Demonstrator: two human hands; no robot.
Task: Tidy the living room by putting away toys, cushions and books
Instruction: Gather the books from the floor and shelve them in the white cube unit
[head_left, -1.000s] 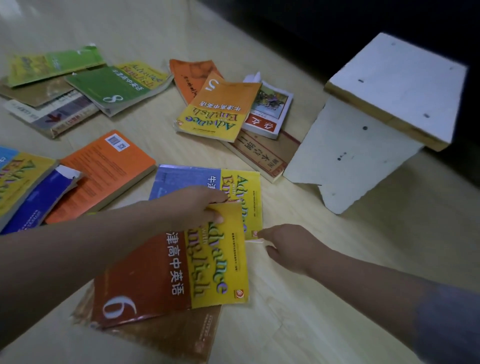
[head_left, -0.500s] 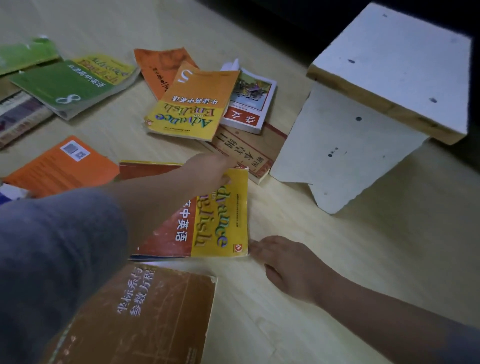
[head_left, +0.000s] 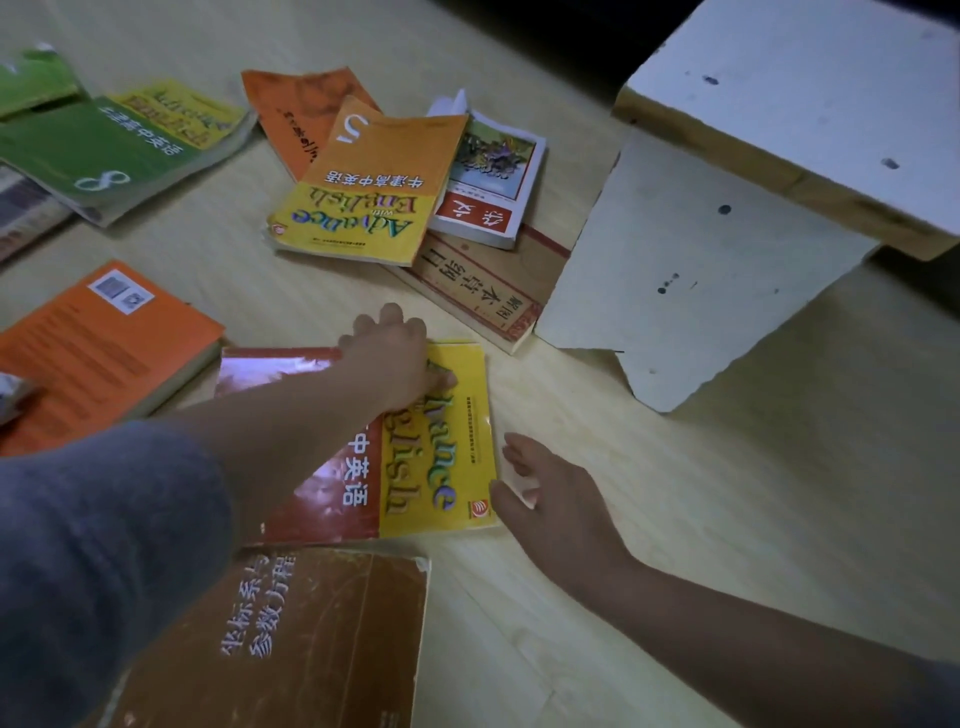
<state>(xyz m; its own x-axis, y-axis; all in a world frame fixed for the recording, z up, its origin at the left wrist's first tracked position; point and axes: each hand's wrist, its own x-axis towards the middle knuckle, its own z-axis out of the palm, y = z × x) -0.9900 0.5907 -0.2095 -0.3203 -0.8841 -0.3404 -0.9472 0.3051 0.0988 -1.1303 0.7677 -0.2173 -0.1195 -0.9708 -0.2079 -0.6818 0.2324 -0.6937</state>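
The red-yellow book is gripped at its far edge by the left hand and touched by the spread right hand.

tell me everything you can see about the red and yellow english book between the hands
A glossy paperback, the book lies flat, cover up, on the pale wood floor. The cover is red with white Chinese characters on one side, yellow with coloured English lettering and a small red logo on the other. The left hand grips its far edge, thumb on the cover; the right hand touches its side edge with straight fingers. Its near edge meets a brown book.
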